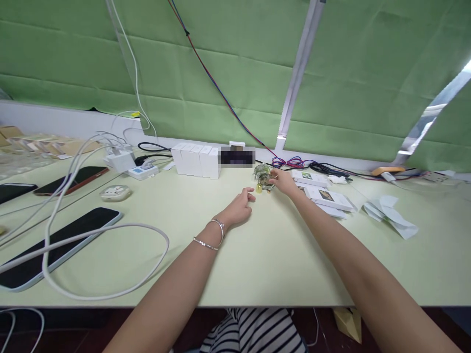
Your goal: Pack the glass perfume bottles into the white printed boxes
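My right hand (pixel 284 183) reaches to the back of the table, its bent fingers at the right side of a small clear, glassy item (pixel 262 172) with greenish and dark contents. Its exact kind is too small to make out. A little yellowish piece (pixel 259 188) lies at its near edge. To the left and nearer me, my left hand (pixel 241 206) rests on the table, holding nothing, fingers apart and pointing toward the item. Flat white boxes with small pictures (pixel 327 197) lie beside my right hand, partly hidden by the wrist.
White upright boxes (pixel 196 162) stand in a row at the back. Phones (pixel 62 245), a looping white cable (pixel 167 242), an earbud case (pixel 115 193) and a power strip (pixel 143 171) occupy the left. Crumpled paper (pixel 390 215) lies right, with dark cables (pixel 327 169) behind.
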Motion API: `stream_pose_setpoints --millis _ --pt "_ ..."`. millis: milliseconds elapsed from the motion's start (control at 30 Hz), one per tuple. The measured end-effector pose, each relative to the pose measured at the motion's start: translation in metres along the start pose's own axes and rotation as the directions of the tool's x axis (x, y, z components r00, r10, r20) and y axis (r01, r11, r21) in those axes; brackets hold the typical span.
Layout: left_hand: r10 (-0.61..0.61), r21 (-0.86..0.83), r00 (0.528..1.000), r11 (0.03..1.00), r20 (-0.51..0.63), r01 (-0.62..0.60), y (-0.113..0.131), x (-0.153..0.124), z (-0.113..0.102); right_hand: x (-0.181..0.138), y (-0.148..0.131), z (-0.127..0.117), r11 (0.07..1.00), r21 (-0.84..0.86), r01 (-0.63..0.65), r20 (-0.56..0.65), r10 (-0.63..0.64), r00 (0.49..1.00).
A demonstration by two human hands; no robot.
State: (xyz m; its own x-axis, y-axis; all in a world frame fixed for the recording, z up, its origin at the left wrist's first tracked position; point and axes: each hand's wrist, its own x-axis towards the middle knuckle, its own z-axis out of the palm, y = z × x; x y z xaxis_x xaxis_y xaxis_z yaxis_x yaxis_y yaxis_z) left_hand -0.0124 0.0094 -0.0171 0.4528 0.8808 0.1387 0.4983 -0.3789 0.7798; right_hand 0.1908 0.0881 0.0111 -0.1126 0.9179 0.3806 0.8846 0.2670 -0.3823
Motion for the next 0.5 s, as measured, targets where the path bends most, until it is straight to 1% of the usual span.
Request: stream_pose_setpoints --millis 133,300,400,433,500 --pt "0.002 -0.024 1.0 1.0 -0.01 -0.002 0.0 0.0 0.001 0.001 -0.005 0.005 1.0 0.016 -0.001 -0.012 0.001 1.0" --pt "-0.009 -0.034 1.0 0.999 -0.017 0.008 0.0 0.001 0.002 0.0 0.006 0.004 0.999 0.033 0.004 -0.018 -0.003 1.0" --pt "0.003 -0.032 1.0 0.999 -0.028 -0.004 -0.001 0.001 0.003 -0.002 0.012 0.003 0.997 0.078 0.022 -0.002 -0.022 1.0" --pt "0.005 -0.03 1.0 1.0 -0.029 -0.006 -0.001 0.001 0.003 -0.004 0.014 0.003 0.994 0.105 0.019 -0.009 -0.018 1.0" --pt "0.004 -0.027 1.0 1.0 -0.029 -0.005 -0.001 0.001 0.003 -0.01 0.014 0.003 0.987 0.151 -0.054 -0.063 0.064 0.996"
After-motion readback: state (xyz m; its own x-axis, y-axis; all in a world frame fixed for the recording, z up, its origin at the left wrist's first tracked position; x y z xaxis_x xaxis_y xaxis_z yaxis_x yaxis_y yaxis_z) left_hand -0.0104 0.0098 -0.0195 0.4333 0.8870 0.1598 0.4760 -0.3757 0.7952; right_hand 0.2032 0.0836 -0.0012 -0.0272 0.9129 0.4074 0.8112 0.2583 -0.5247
